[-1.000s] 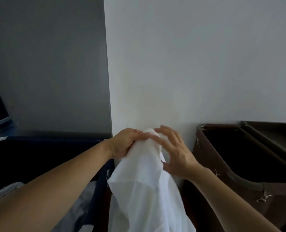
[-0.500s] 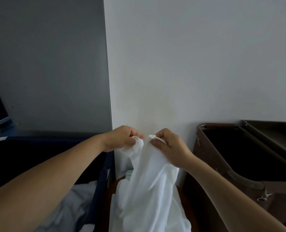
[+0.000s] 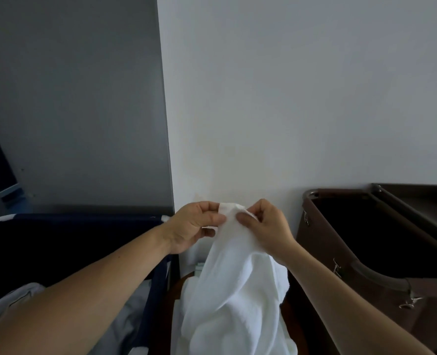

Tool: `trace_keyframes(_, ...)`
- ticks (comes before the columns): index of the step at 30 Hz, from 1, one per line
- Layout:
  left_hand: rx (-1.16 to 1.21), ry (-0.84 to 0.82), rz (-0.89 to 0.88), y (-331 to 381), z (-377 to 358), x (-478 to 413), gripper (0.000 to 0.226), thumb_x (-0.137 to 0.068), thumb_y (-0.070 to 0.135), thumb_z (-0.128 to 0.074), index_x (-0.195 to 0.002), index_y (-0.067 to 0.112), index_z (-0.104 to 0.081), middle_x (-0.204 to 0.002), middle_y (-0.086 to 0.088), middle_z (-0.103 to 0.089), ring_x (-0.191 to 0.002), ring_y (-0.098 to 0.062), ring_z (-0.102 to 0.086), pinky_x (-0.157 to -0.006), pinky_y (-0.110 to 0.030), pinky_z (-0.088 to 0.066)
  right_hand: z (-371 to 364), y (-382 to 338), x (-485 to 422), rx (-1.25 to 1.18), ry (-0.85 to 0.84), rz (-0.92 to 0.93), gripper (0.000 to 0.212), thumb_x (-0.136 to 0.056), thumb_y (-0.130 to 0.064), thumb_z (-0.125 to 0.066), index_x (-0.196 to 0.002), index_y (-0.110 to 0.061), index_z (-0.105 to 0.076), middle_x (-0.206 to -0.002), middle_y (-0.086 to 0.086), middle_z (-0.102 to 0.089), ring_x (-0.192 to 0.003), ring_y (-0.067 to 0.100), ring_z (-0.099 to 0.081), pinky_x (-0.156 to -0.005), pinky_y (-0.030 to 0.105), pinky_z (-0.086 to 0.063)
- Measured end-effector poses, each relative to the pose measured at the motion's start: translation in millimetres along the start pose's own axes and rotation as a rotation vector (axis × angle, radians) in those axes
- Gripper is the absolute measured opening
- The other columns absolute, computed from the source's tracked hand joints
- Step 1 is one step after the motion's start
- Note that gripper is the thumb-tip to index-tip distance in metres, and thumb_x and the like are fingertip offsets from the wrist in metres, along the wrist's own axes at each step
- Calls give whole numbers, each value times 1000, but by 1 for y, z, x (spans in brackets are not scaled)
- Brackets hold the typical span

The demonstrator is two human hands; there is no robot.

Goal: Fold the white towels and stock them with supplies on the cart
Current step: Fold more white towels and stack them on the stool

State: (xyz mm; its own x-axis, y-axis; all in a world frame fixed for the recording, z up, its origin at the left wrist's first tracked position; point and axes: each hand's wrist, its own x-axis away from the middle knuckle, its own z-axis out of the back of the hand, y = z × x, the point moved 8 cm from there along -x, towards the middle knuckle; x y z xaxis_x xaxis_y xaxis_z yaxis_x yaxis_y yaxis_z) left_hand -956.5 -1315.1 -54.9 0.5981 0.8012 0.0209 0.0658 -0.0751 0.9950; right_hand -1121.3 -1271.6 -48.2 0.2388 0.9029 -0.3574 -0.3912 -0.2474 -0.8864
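- Your left hand (image 3: 194, 226) pinches the top edge of the white towel (image 3: 235, 285) between thumb and curled fingers, held up in front of the white wall (image 3: 289, 98).
- Your right hand (image 3: 266, 226) grips the same top edge just beside the left, thumb pressed onto the cloth and fingers curled behind it; the two hands are nearly touching.
- The towel hangs from that pinched edge in loose, bunched folds, dropping between your forearms and out of the bottom of the view.
- A dark blue bin (image 3: 84, 226) stands to your left, with pale linen (image 3: 125, 321) lying inside it.
- A brown cart bin (image 3: 340, 252) with a metal rim stands to your right, its inside dark.
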Motion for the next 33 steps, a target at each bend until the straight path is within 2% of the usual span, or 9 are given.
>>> trace_keyframes(3, 13, 129, -38, -5, 7, 2, 28, -90, 13, -66, -114, -1, -68, -105, -13, -73, -94, -26, -68, -83, -36, -57, -4, 3, 1, -20, -21, -16, 22, -82, -28, -78, -72, -23, -59, -62, -22, -63, -56, -5, -56, -51, 11, -41)
trace_keyframes(7, -189, 231, -182, 12, 7, 4, 21, -95, 13, -63, -111, 1, -69, -103, -15, -74, -93, -28, -72, -80, -36, -60, -9, -6, 2, -2, -68, 46, 23, -86, -32, -75, -67, -39, -63, -106, -19, -67, -91, -8, -62, -73, 9, -47)
trace_keyframes(10, -331, 216, -250, 18, -3, 9, 17, -97, 15, -62, -107, 8, -72, -97, -9, -75, -90, -26, -73, -79, -37, -61, -12, -5, 3, 23, -54, 6, 15, -84, -40, -75, -76, -30, -67, -91, -14, -70, -79, -3, -64, -67, 14, -49)
trace_keyframes(14, -387, 194, -253, 17, -5, 14, 19, -100, 17, -56, -103, 9, -73, -95, -8, -74, -91, -27, -71, -79, -40, -61, -12, -2, 2, 73, -31, -30, 23, -81, -38, -76, -73, -19, -67, -64, -11, -65, -60, -6, -58, -50, 10, -43)
trace_keyframes(20, -428, 110, -255, 14, -13, 19, 17, -96, 27, -63, -106, 14, -68, -97, -4, -74, -93, -21, -71, -81, -32, -59, -13, -3, 8, -41, -35, -45, 31, -69, -47, -83, -71, -21, -66, -64, -11, -65, -58, -3, -57, -51, 12, -43)
trace_keyframes(23, -452, 205, -312, 22, -4, 18, 18, -98, 27, -58, -105, 13, -68, -98, -5, -72, -94, -21, -68, -84, -33, -57, -17, -4, 11, -154, -125, -49, 14, -80, -34, -80, -71, -30, -70, -66, -12, -67, -60, -1, -60, -54, 14, -45)
trace_keyframes(27, -541, 402, -470, 71, 10, 12, 12, -100, 30, -55, -94, 24, -63, -88, 4, -65, -80, -7, -59, -74, -20, -48, -25, -13, 12, -136, -280, -98, 24, -94, -38, -64, -73, -30, -72, -65, -10, -66, -61, 7, -61, -60, 27, -50)
trace_keyframes(30, -731, 419, -699, 128, -3, 14, 12, -101, 34, -51, -97, 25, -59, -89, 7, -65, -82, -8, -60, -74, -22, -47, -12, -41, 1, -295, -155, -71, 45, -95, -52, -53, -69, -19, -69, -66, -5, -63, -63, 11, -58, -61, 32, -48)
trace_keyframes(33, -909, 365, -933, 173, -25, 23, 19, -99, 29, -49, -101, 13, -59, -85, 4, -63, -76, -13, -58, -69, -25, -47, 7, -72, -14, -321, 16, -40, 46, -78, -62, -62, -85, -16, -68, -77, -2, -73, -64, 12, -66, -55, 28, -53)
